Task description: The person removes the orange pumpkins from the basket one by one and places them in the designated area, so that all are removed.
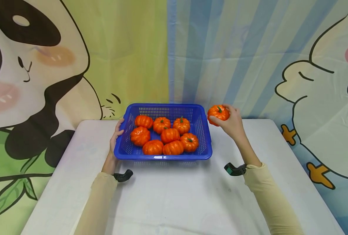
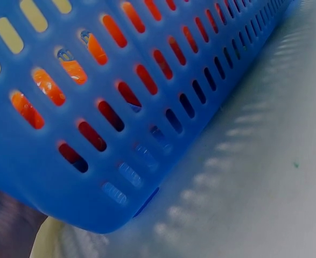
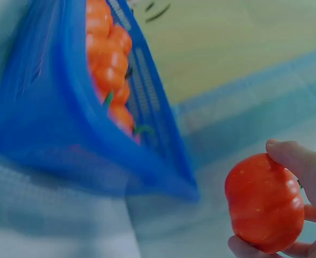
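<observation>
A blue plastic basket (image 1: 163, 157) with slotted walls holds several small orange pumpkins (image 1: 170, 135). At its left end, my left hand (image 1: 114, 138) grips the side by the rim. My right hand (image 1: 233, 125) pinches one orange pumpkin (image 1: 218, 113) with a green stem, just outside the basket's right rim. The right wrist view shows that pumpkin (image 3: 265, 203) between the thumb and fingers, apart from the basket wall (image 3: 44, 123). Through the slots in the left wrist view, orange pumpkins (image 2: 50, 88) show; most of the left hand is hidden there.
The white table (image 1: 168, 192) extends in front of the basket and to both sides. A printed curtain (image 1: 197, 52) with cartoon animals hangs just behind the table's back edge. Dark wrist straps (image 1: 235, 169) sit on both forearms.
</observation>
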Motion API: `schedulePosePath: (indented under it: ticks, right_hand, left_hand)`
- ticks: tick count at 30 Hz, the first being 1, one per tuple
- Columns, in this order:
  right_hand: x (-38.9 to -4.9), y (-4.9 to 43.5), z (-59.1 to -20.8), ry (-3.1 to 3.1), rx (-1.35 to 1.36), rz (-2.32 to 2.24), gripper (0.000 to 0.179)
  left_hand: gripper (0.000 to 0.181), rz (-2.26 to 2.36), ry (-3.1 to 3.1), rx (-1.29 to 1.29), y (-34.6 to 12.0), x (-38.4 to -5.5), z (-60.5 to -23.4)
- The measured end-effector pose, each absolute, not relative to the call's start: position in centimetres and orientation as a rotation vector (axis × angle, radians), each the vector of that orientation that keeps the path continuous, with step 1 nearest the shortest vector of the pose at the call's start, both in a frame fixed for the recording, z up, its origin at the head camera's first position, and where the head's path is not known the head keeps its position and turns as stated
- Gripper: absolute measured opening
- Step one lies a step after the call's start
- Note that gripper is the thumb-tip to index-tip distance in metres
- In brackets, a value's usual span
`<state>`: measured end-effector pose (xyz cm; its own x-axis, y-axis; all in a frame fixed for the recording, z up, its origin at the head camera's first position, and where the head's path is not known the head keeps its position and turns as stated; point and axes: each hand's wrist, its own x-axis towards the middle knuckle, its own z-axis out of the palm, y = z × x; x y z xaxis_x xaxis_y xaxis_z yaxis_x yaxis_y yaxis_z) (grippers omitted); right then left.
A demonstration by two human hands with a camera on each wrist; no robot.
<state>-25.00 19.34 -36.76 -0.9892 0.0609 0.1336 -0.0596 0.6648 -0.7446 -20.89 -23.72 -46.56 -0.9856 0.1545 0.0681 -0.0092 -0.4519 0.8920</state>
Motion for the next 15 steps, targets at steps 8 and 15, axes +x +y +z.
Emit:
schedulePosePath:
  ticks: [8,15]
  right_hand:
    - [-27.1,21.7,-41.6,-2.733,-0.228,1.228,0.086]
    - [-29.3,22.4,-46.1,-2.815,-0.266,1.214,0.084]
  left_hand:
    - [0.059,2.607,1.598,0.203,-23.5,-20.9,-46.2]
    - [0.06,2.626,1.564,0.183,-23.5,-20.7,-46.2]
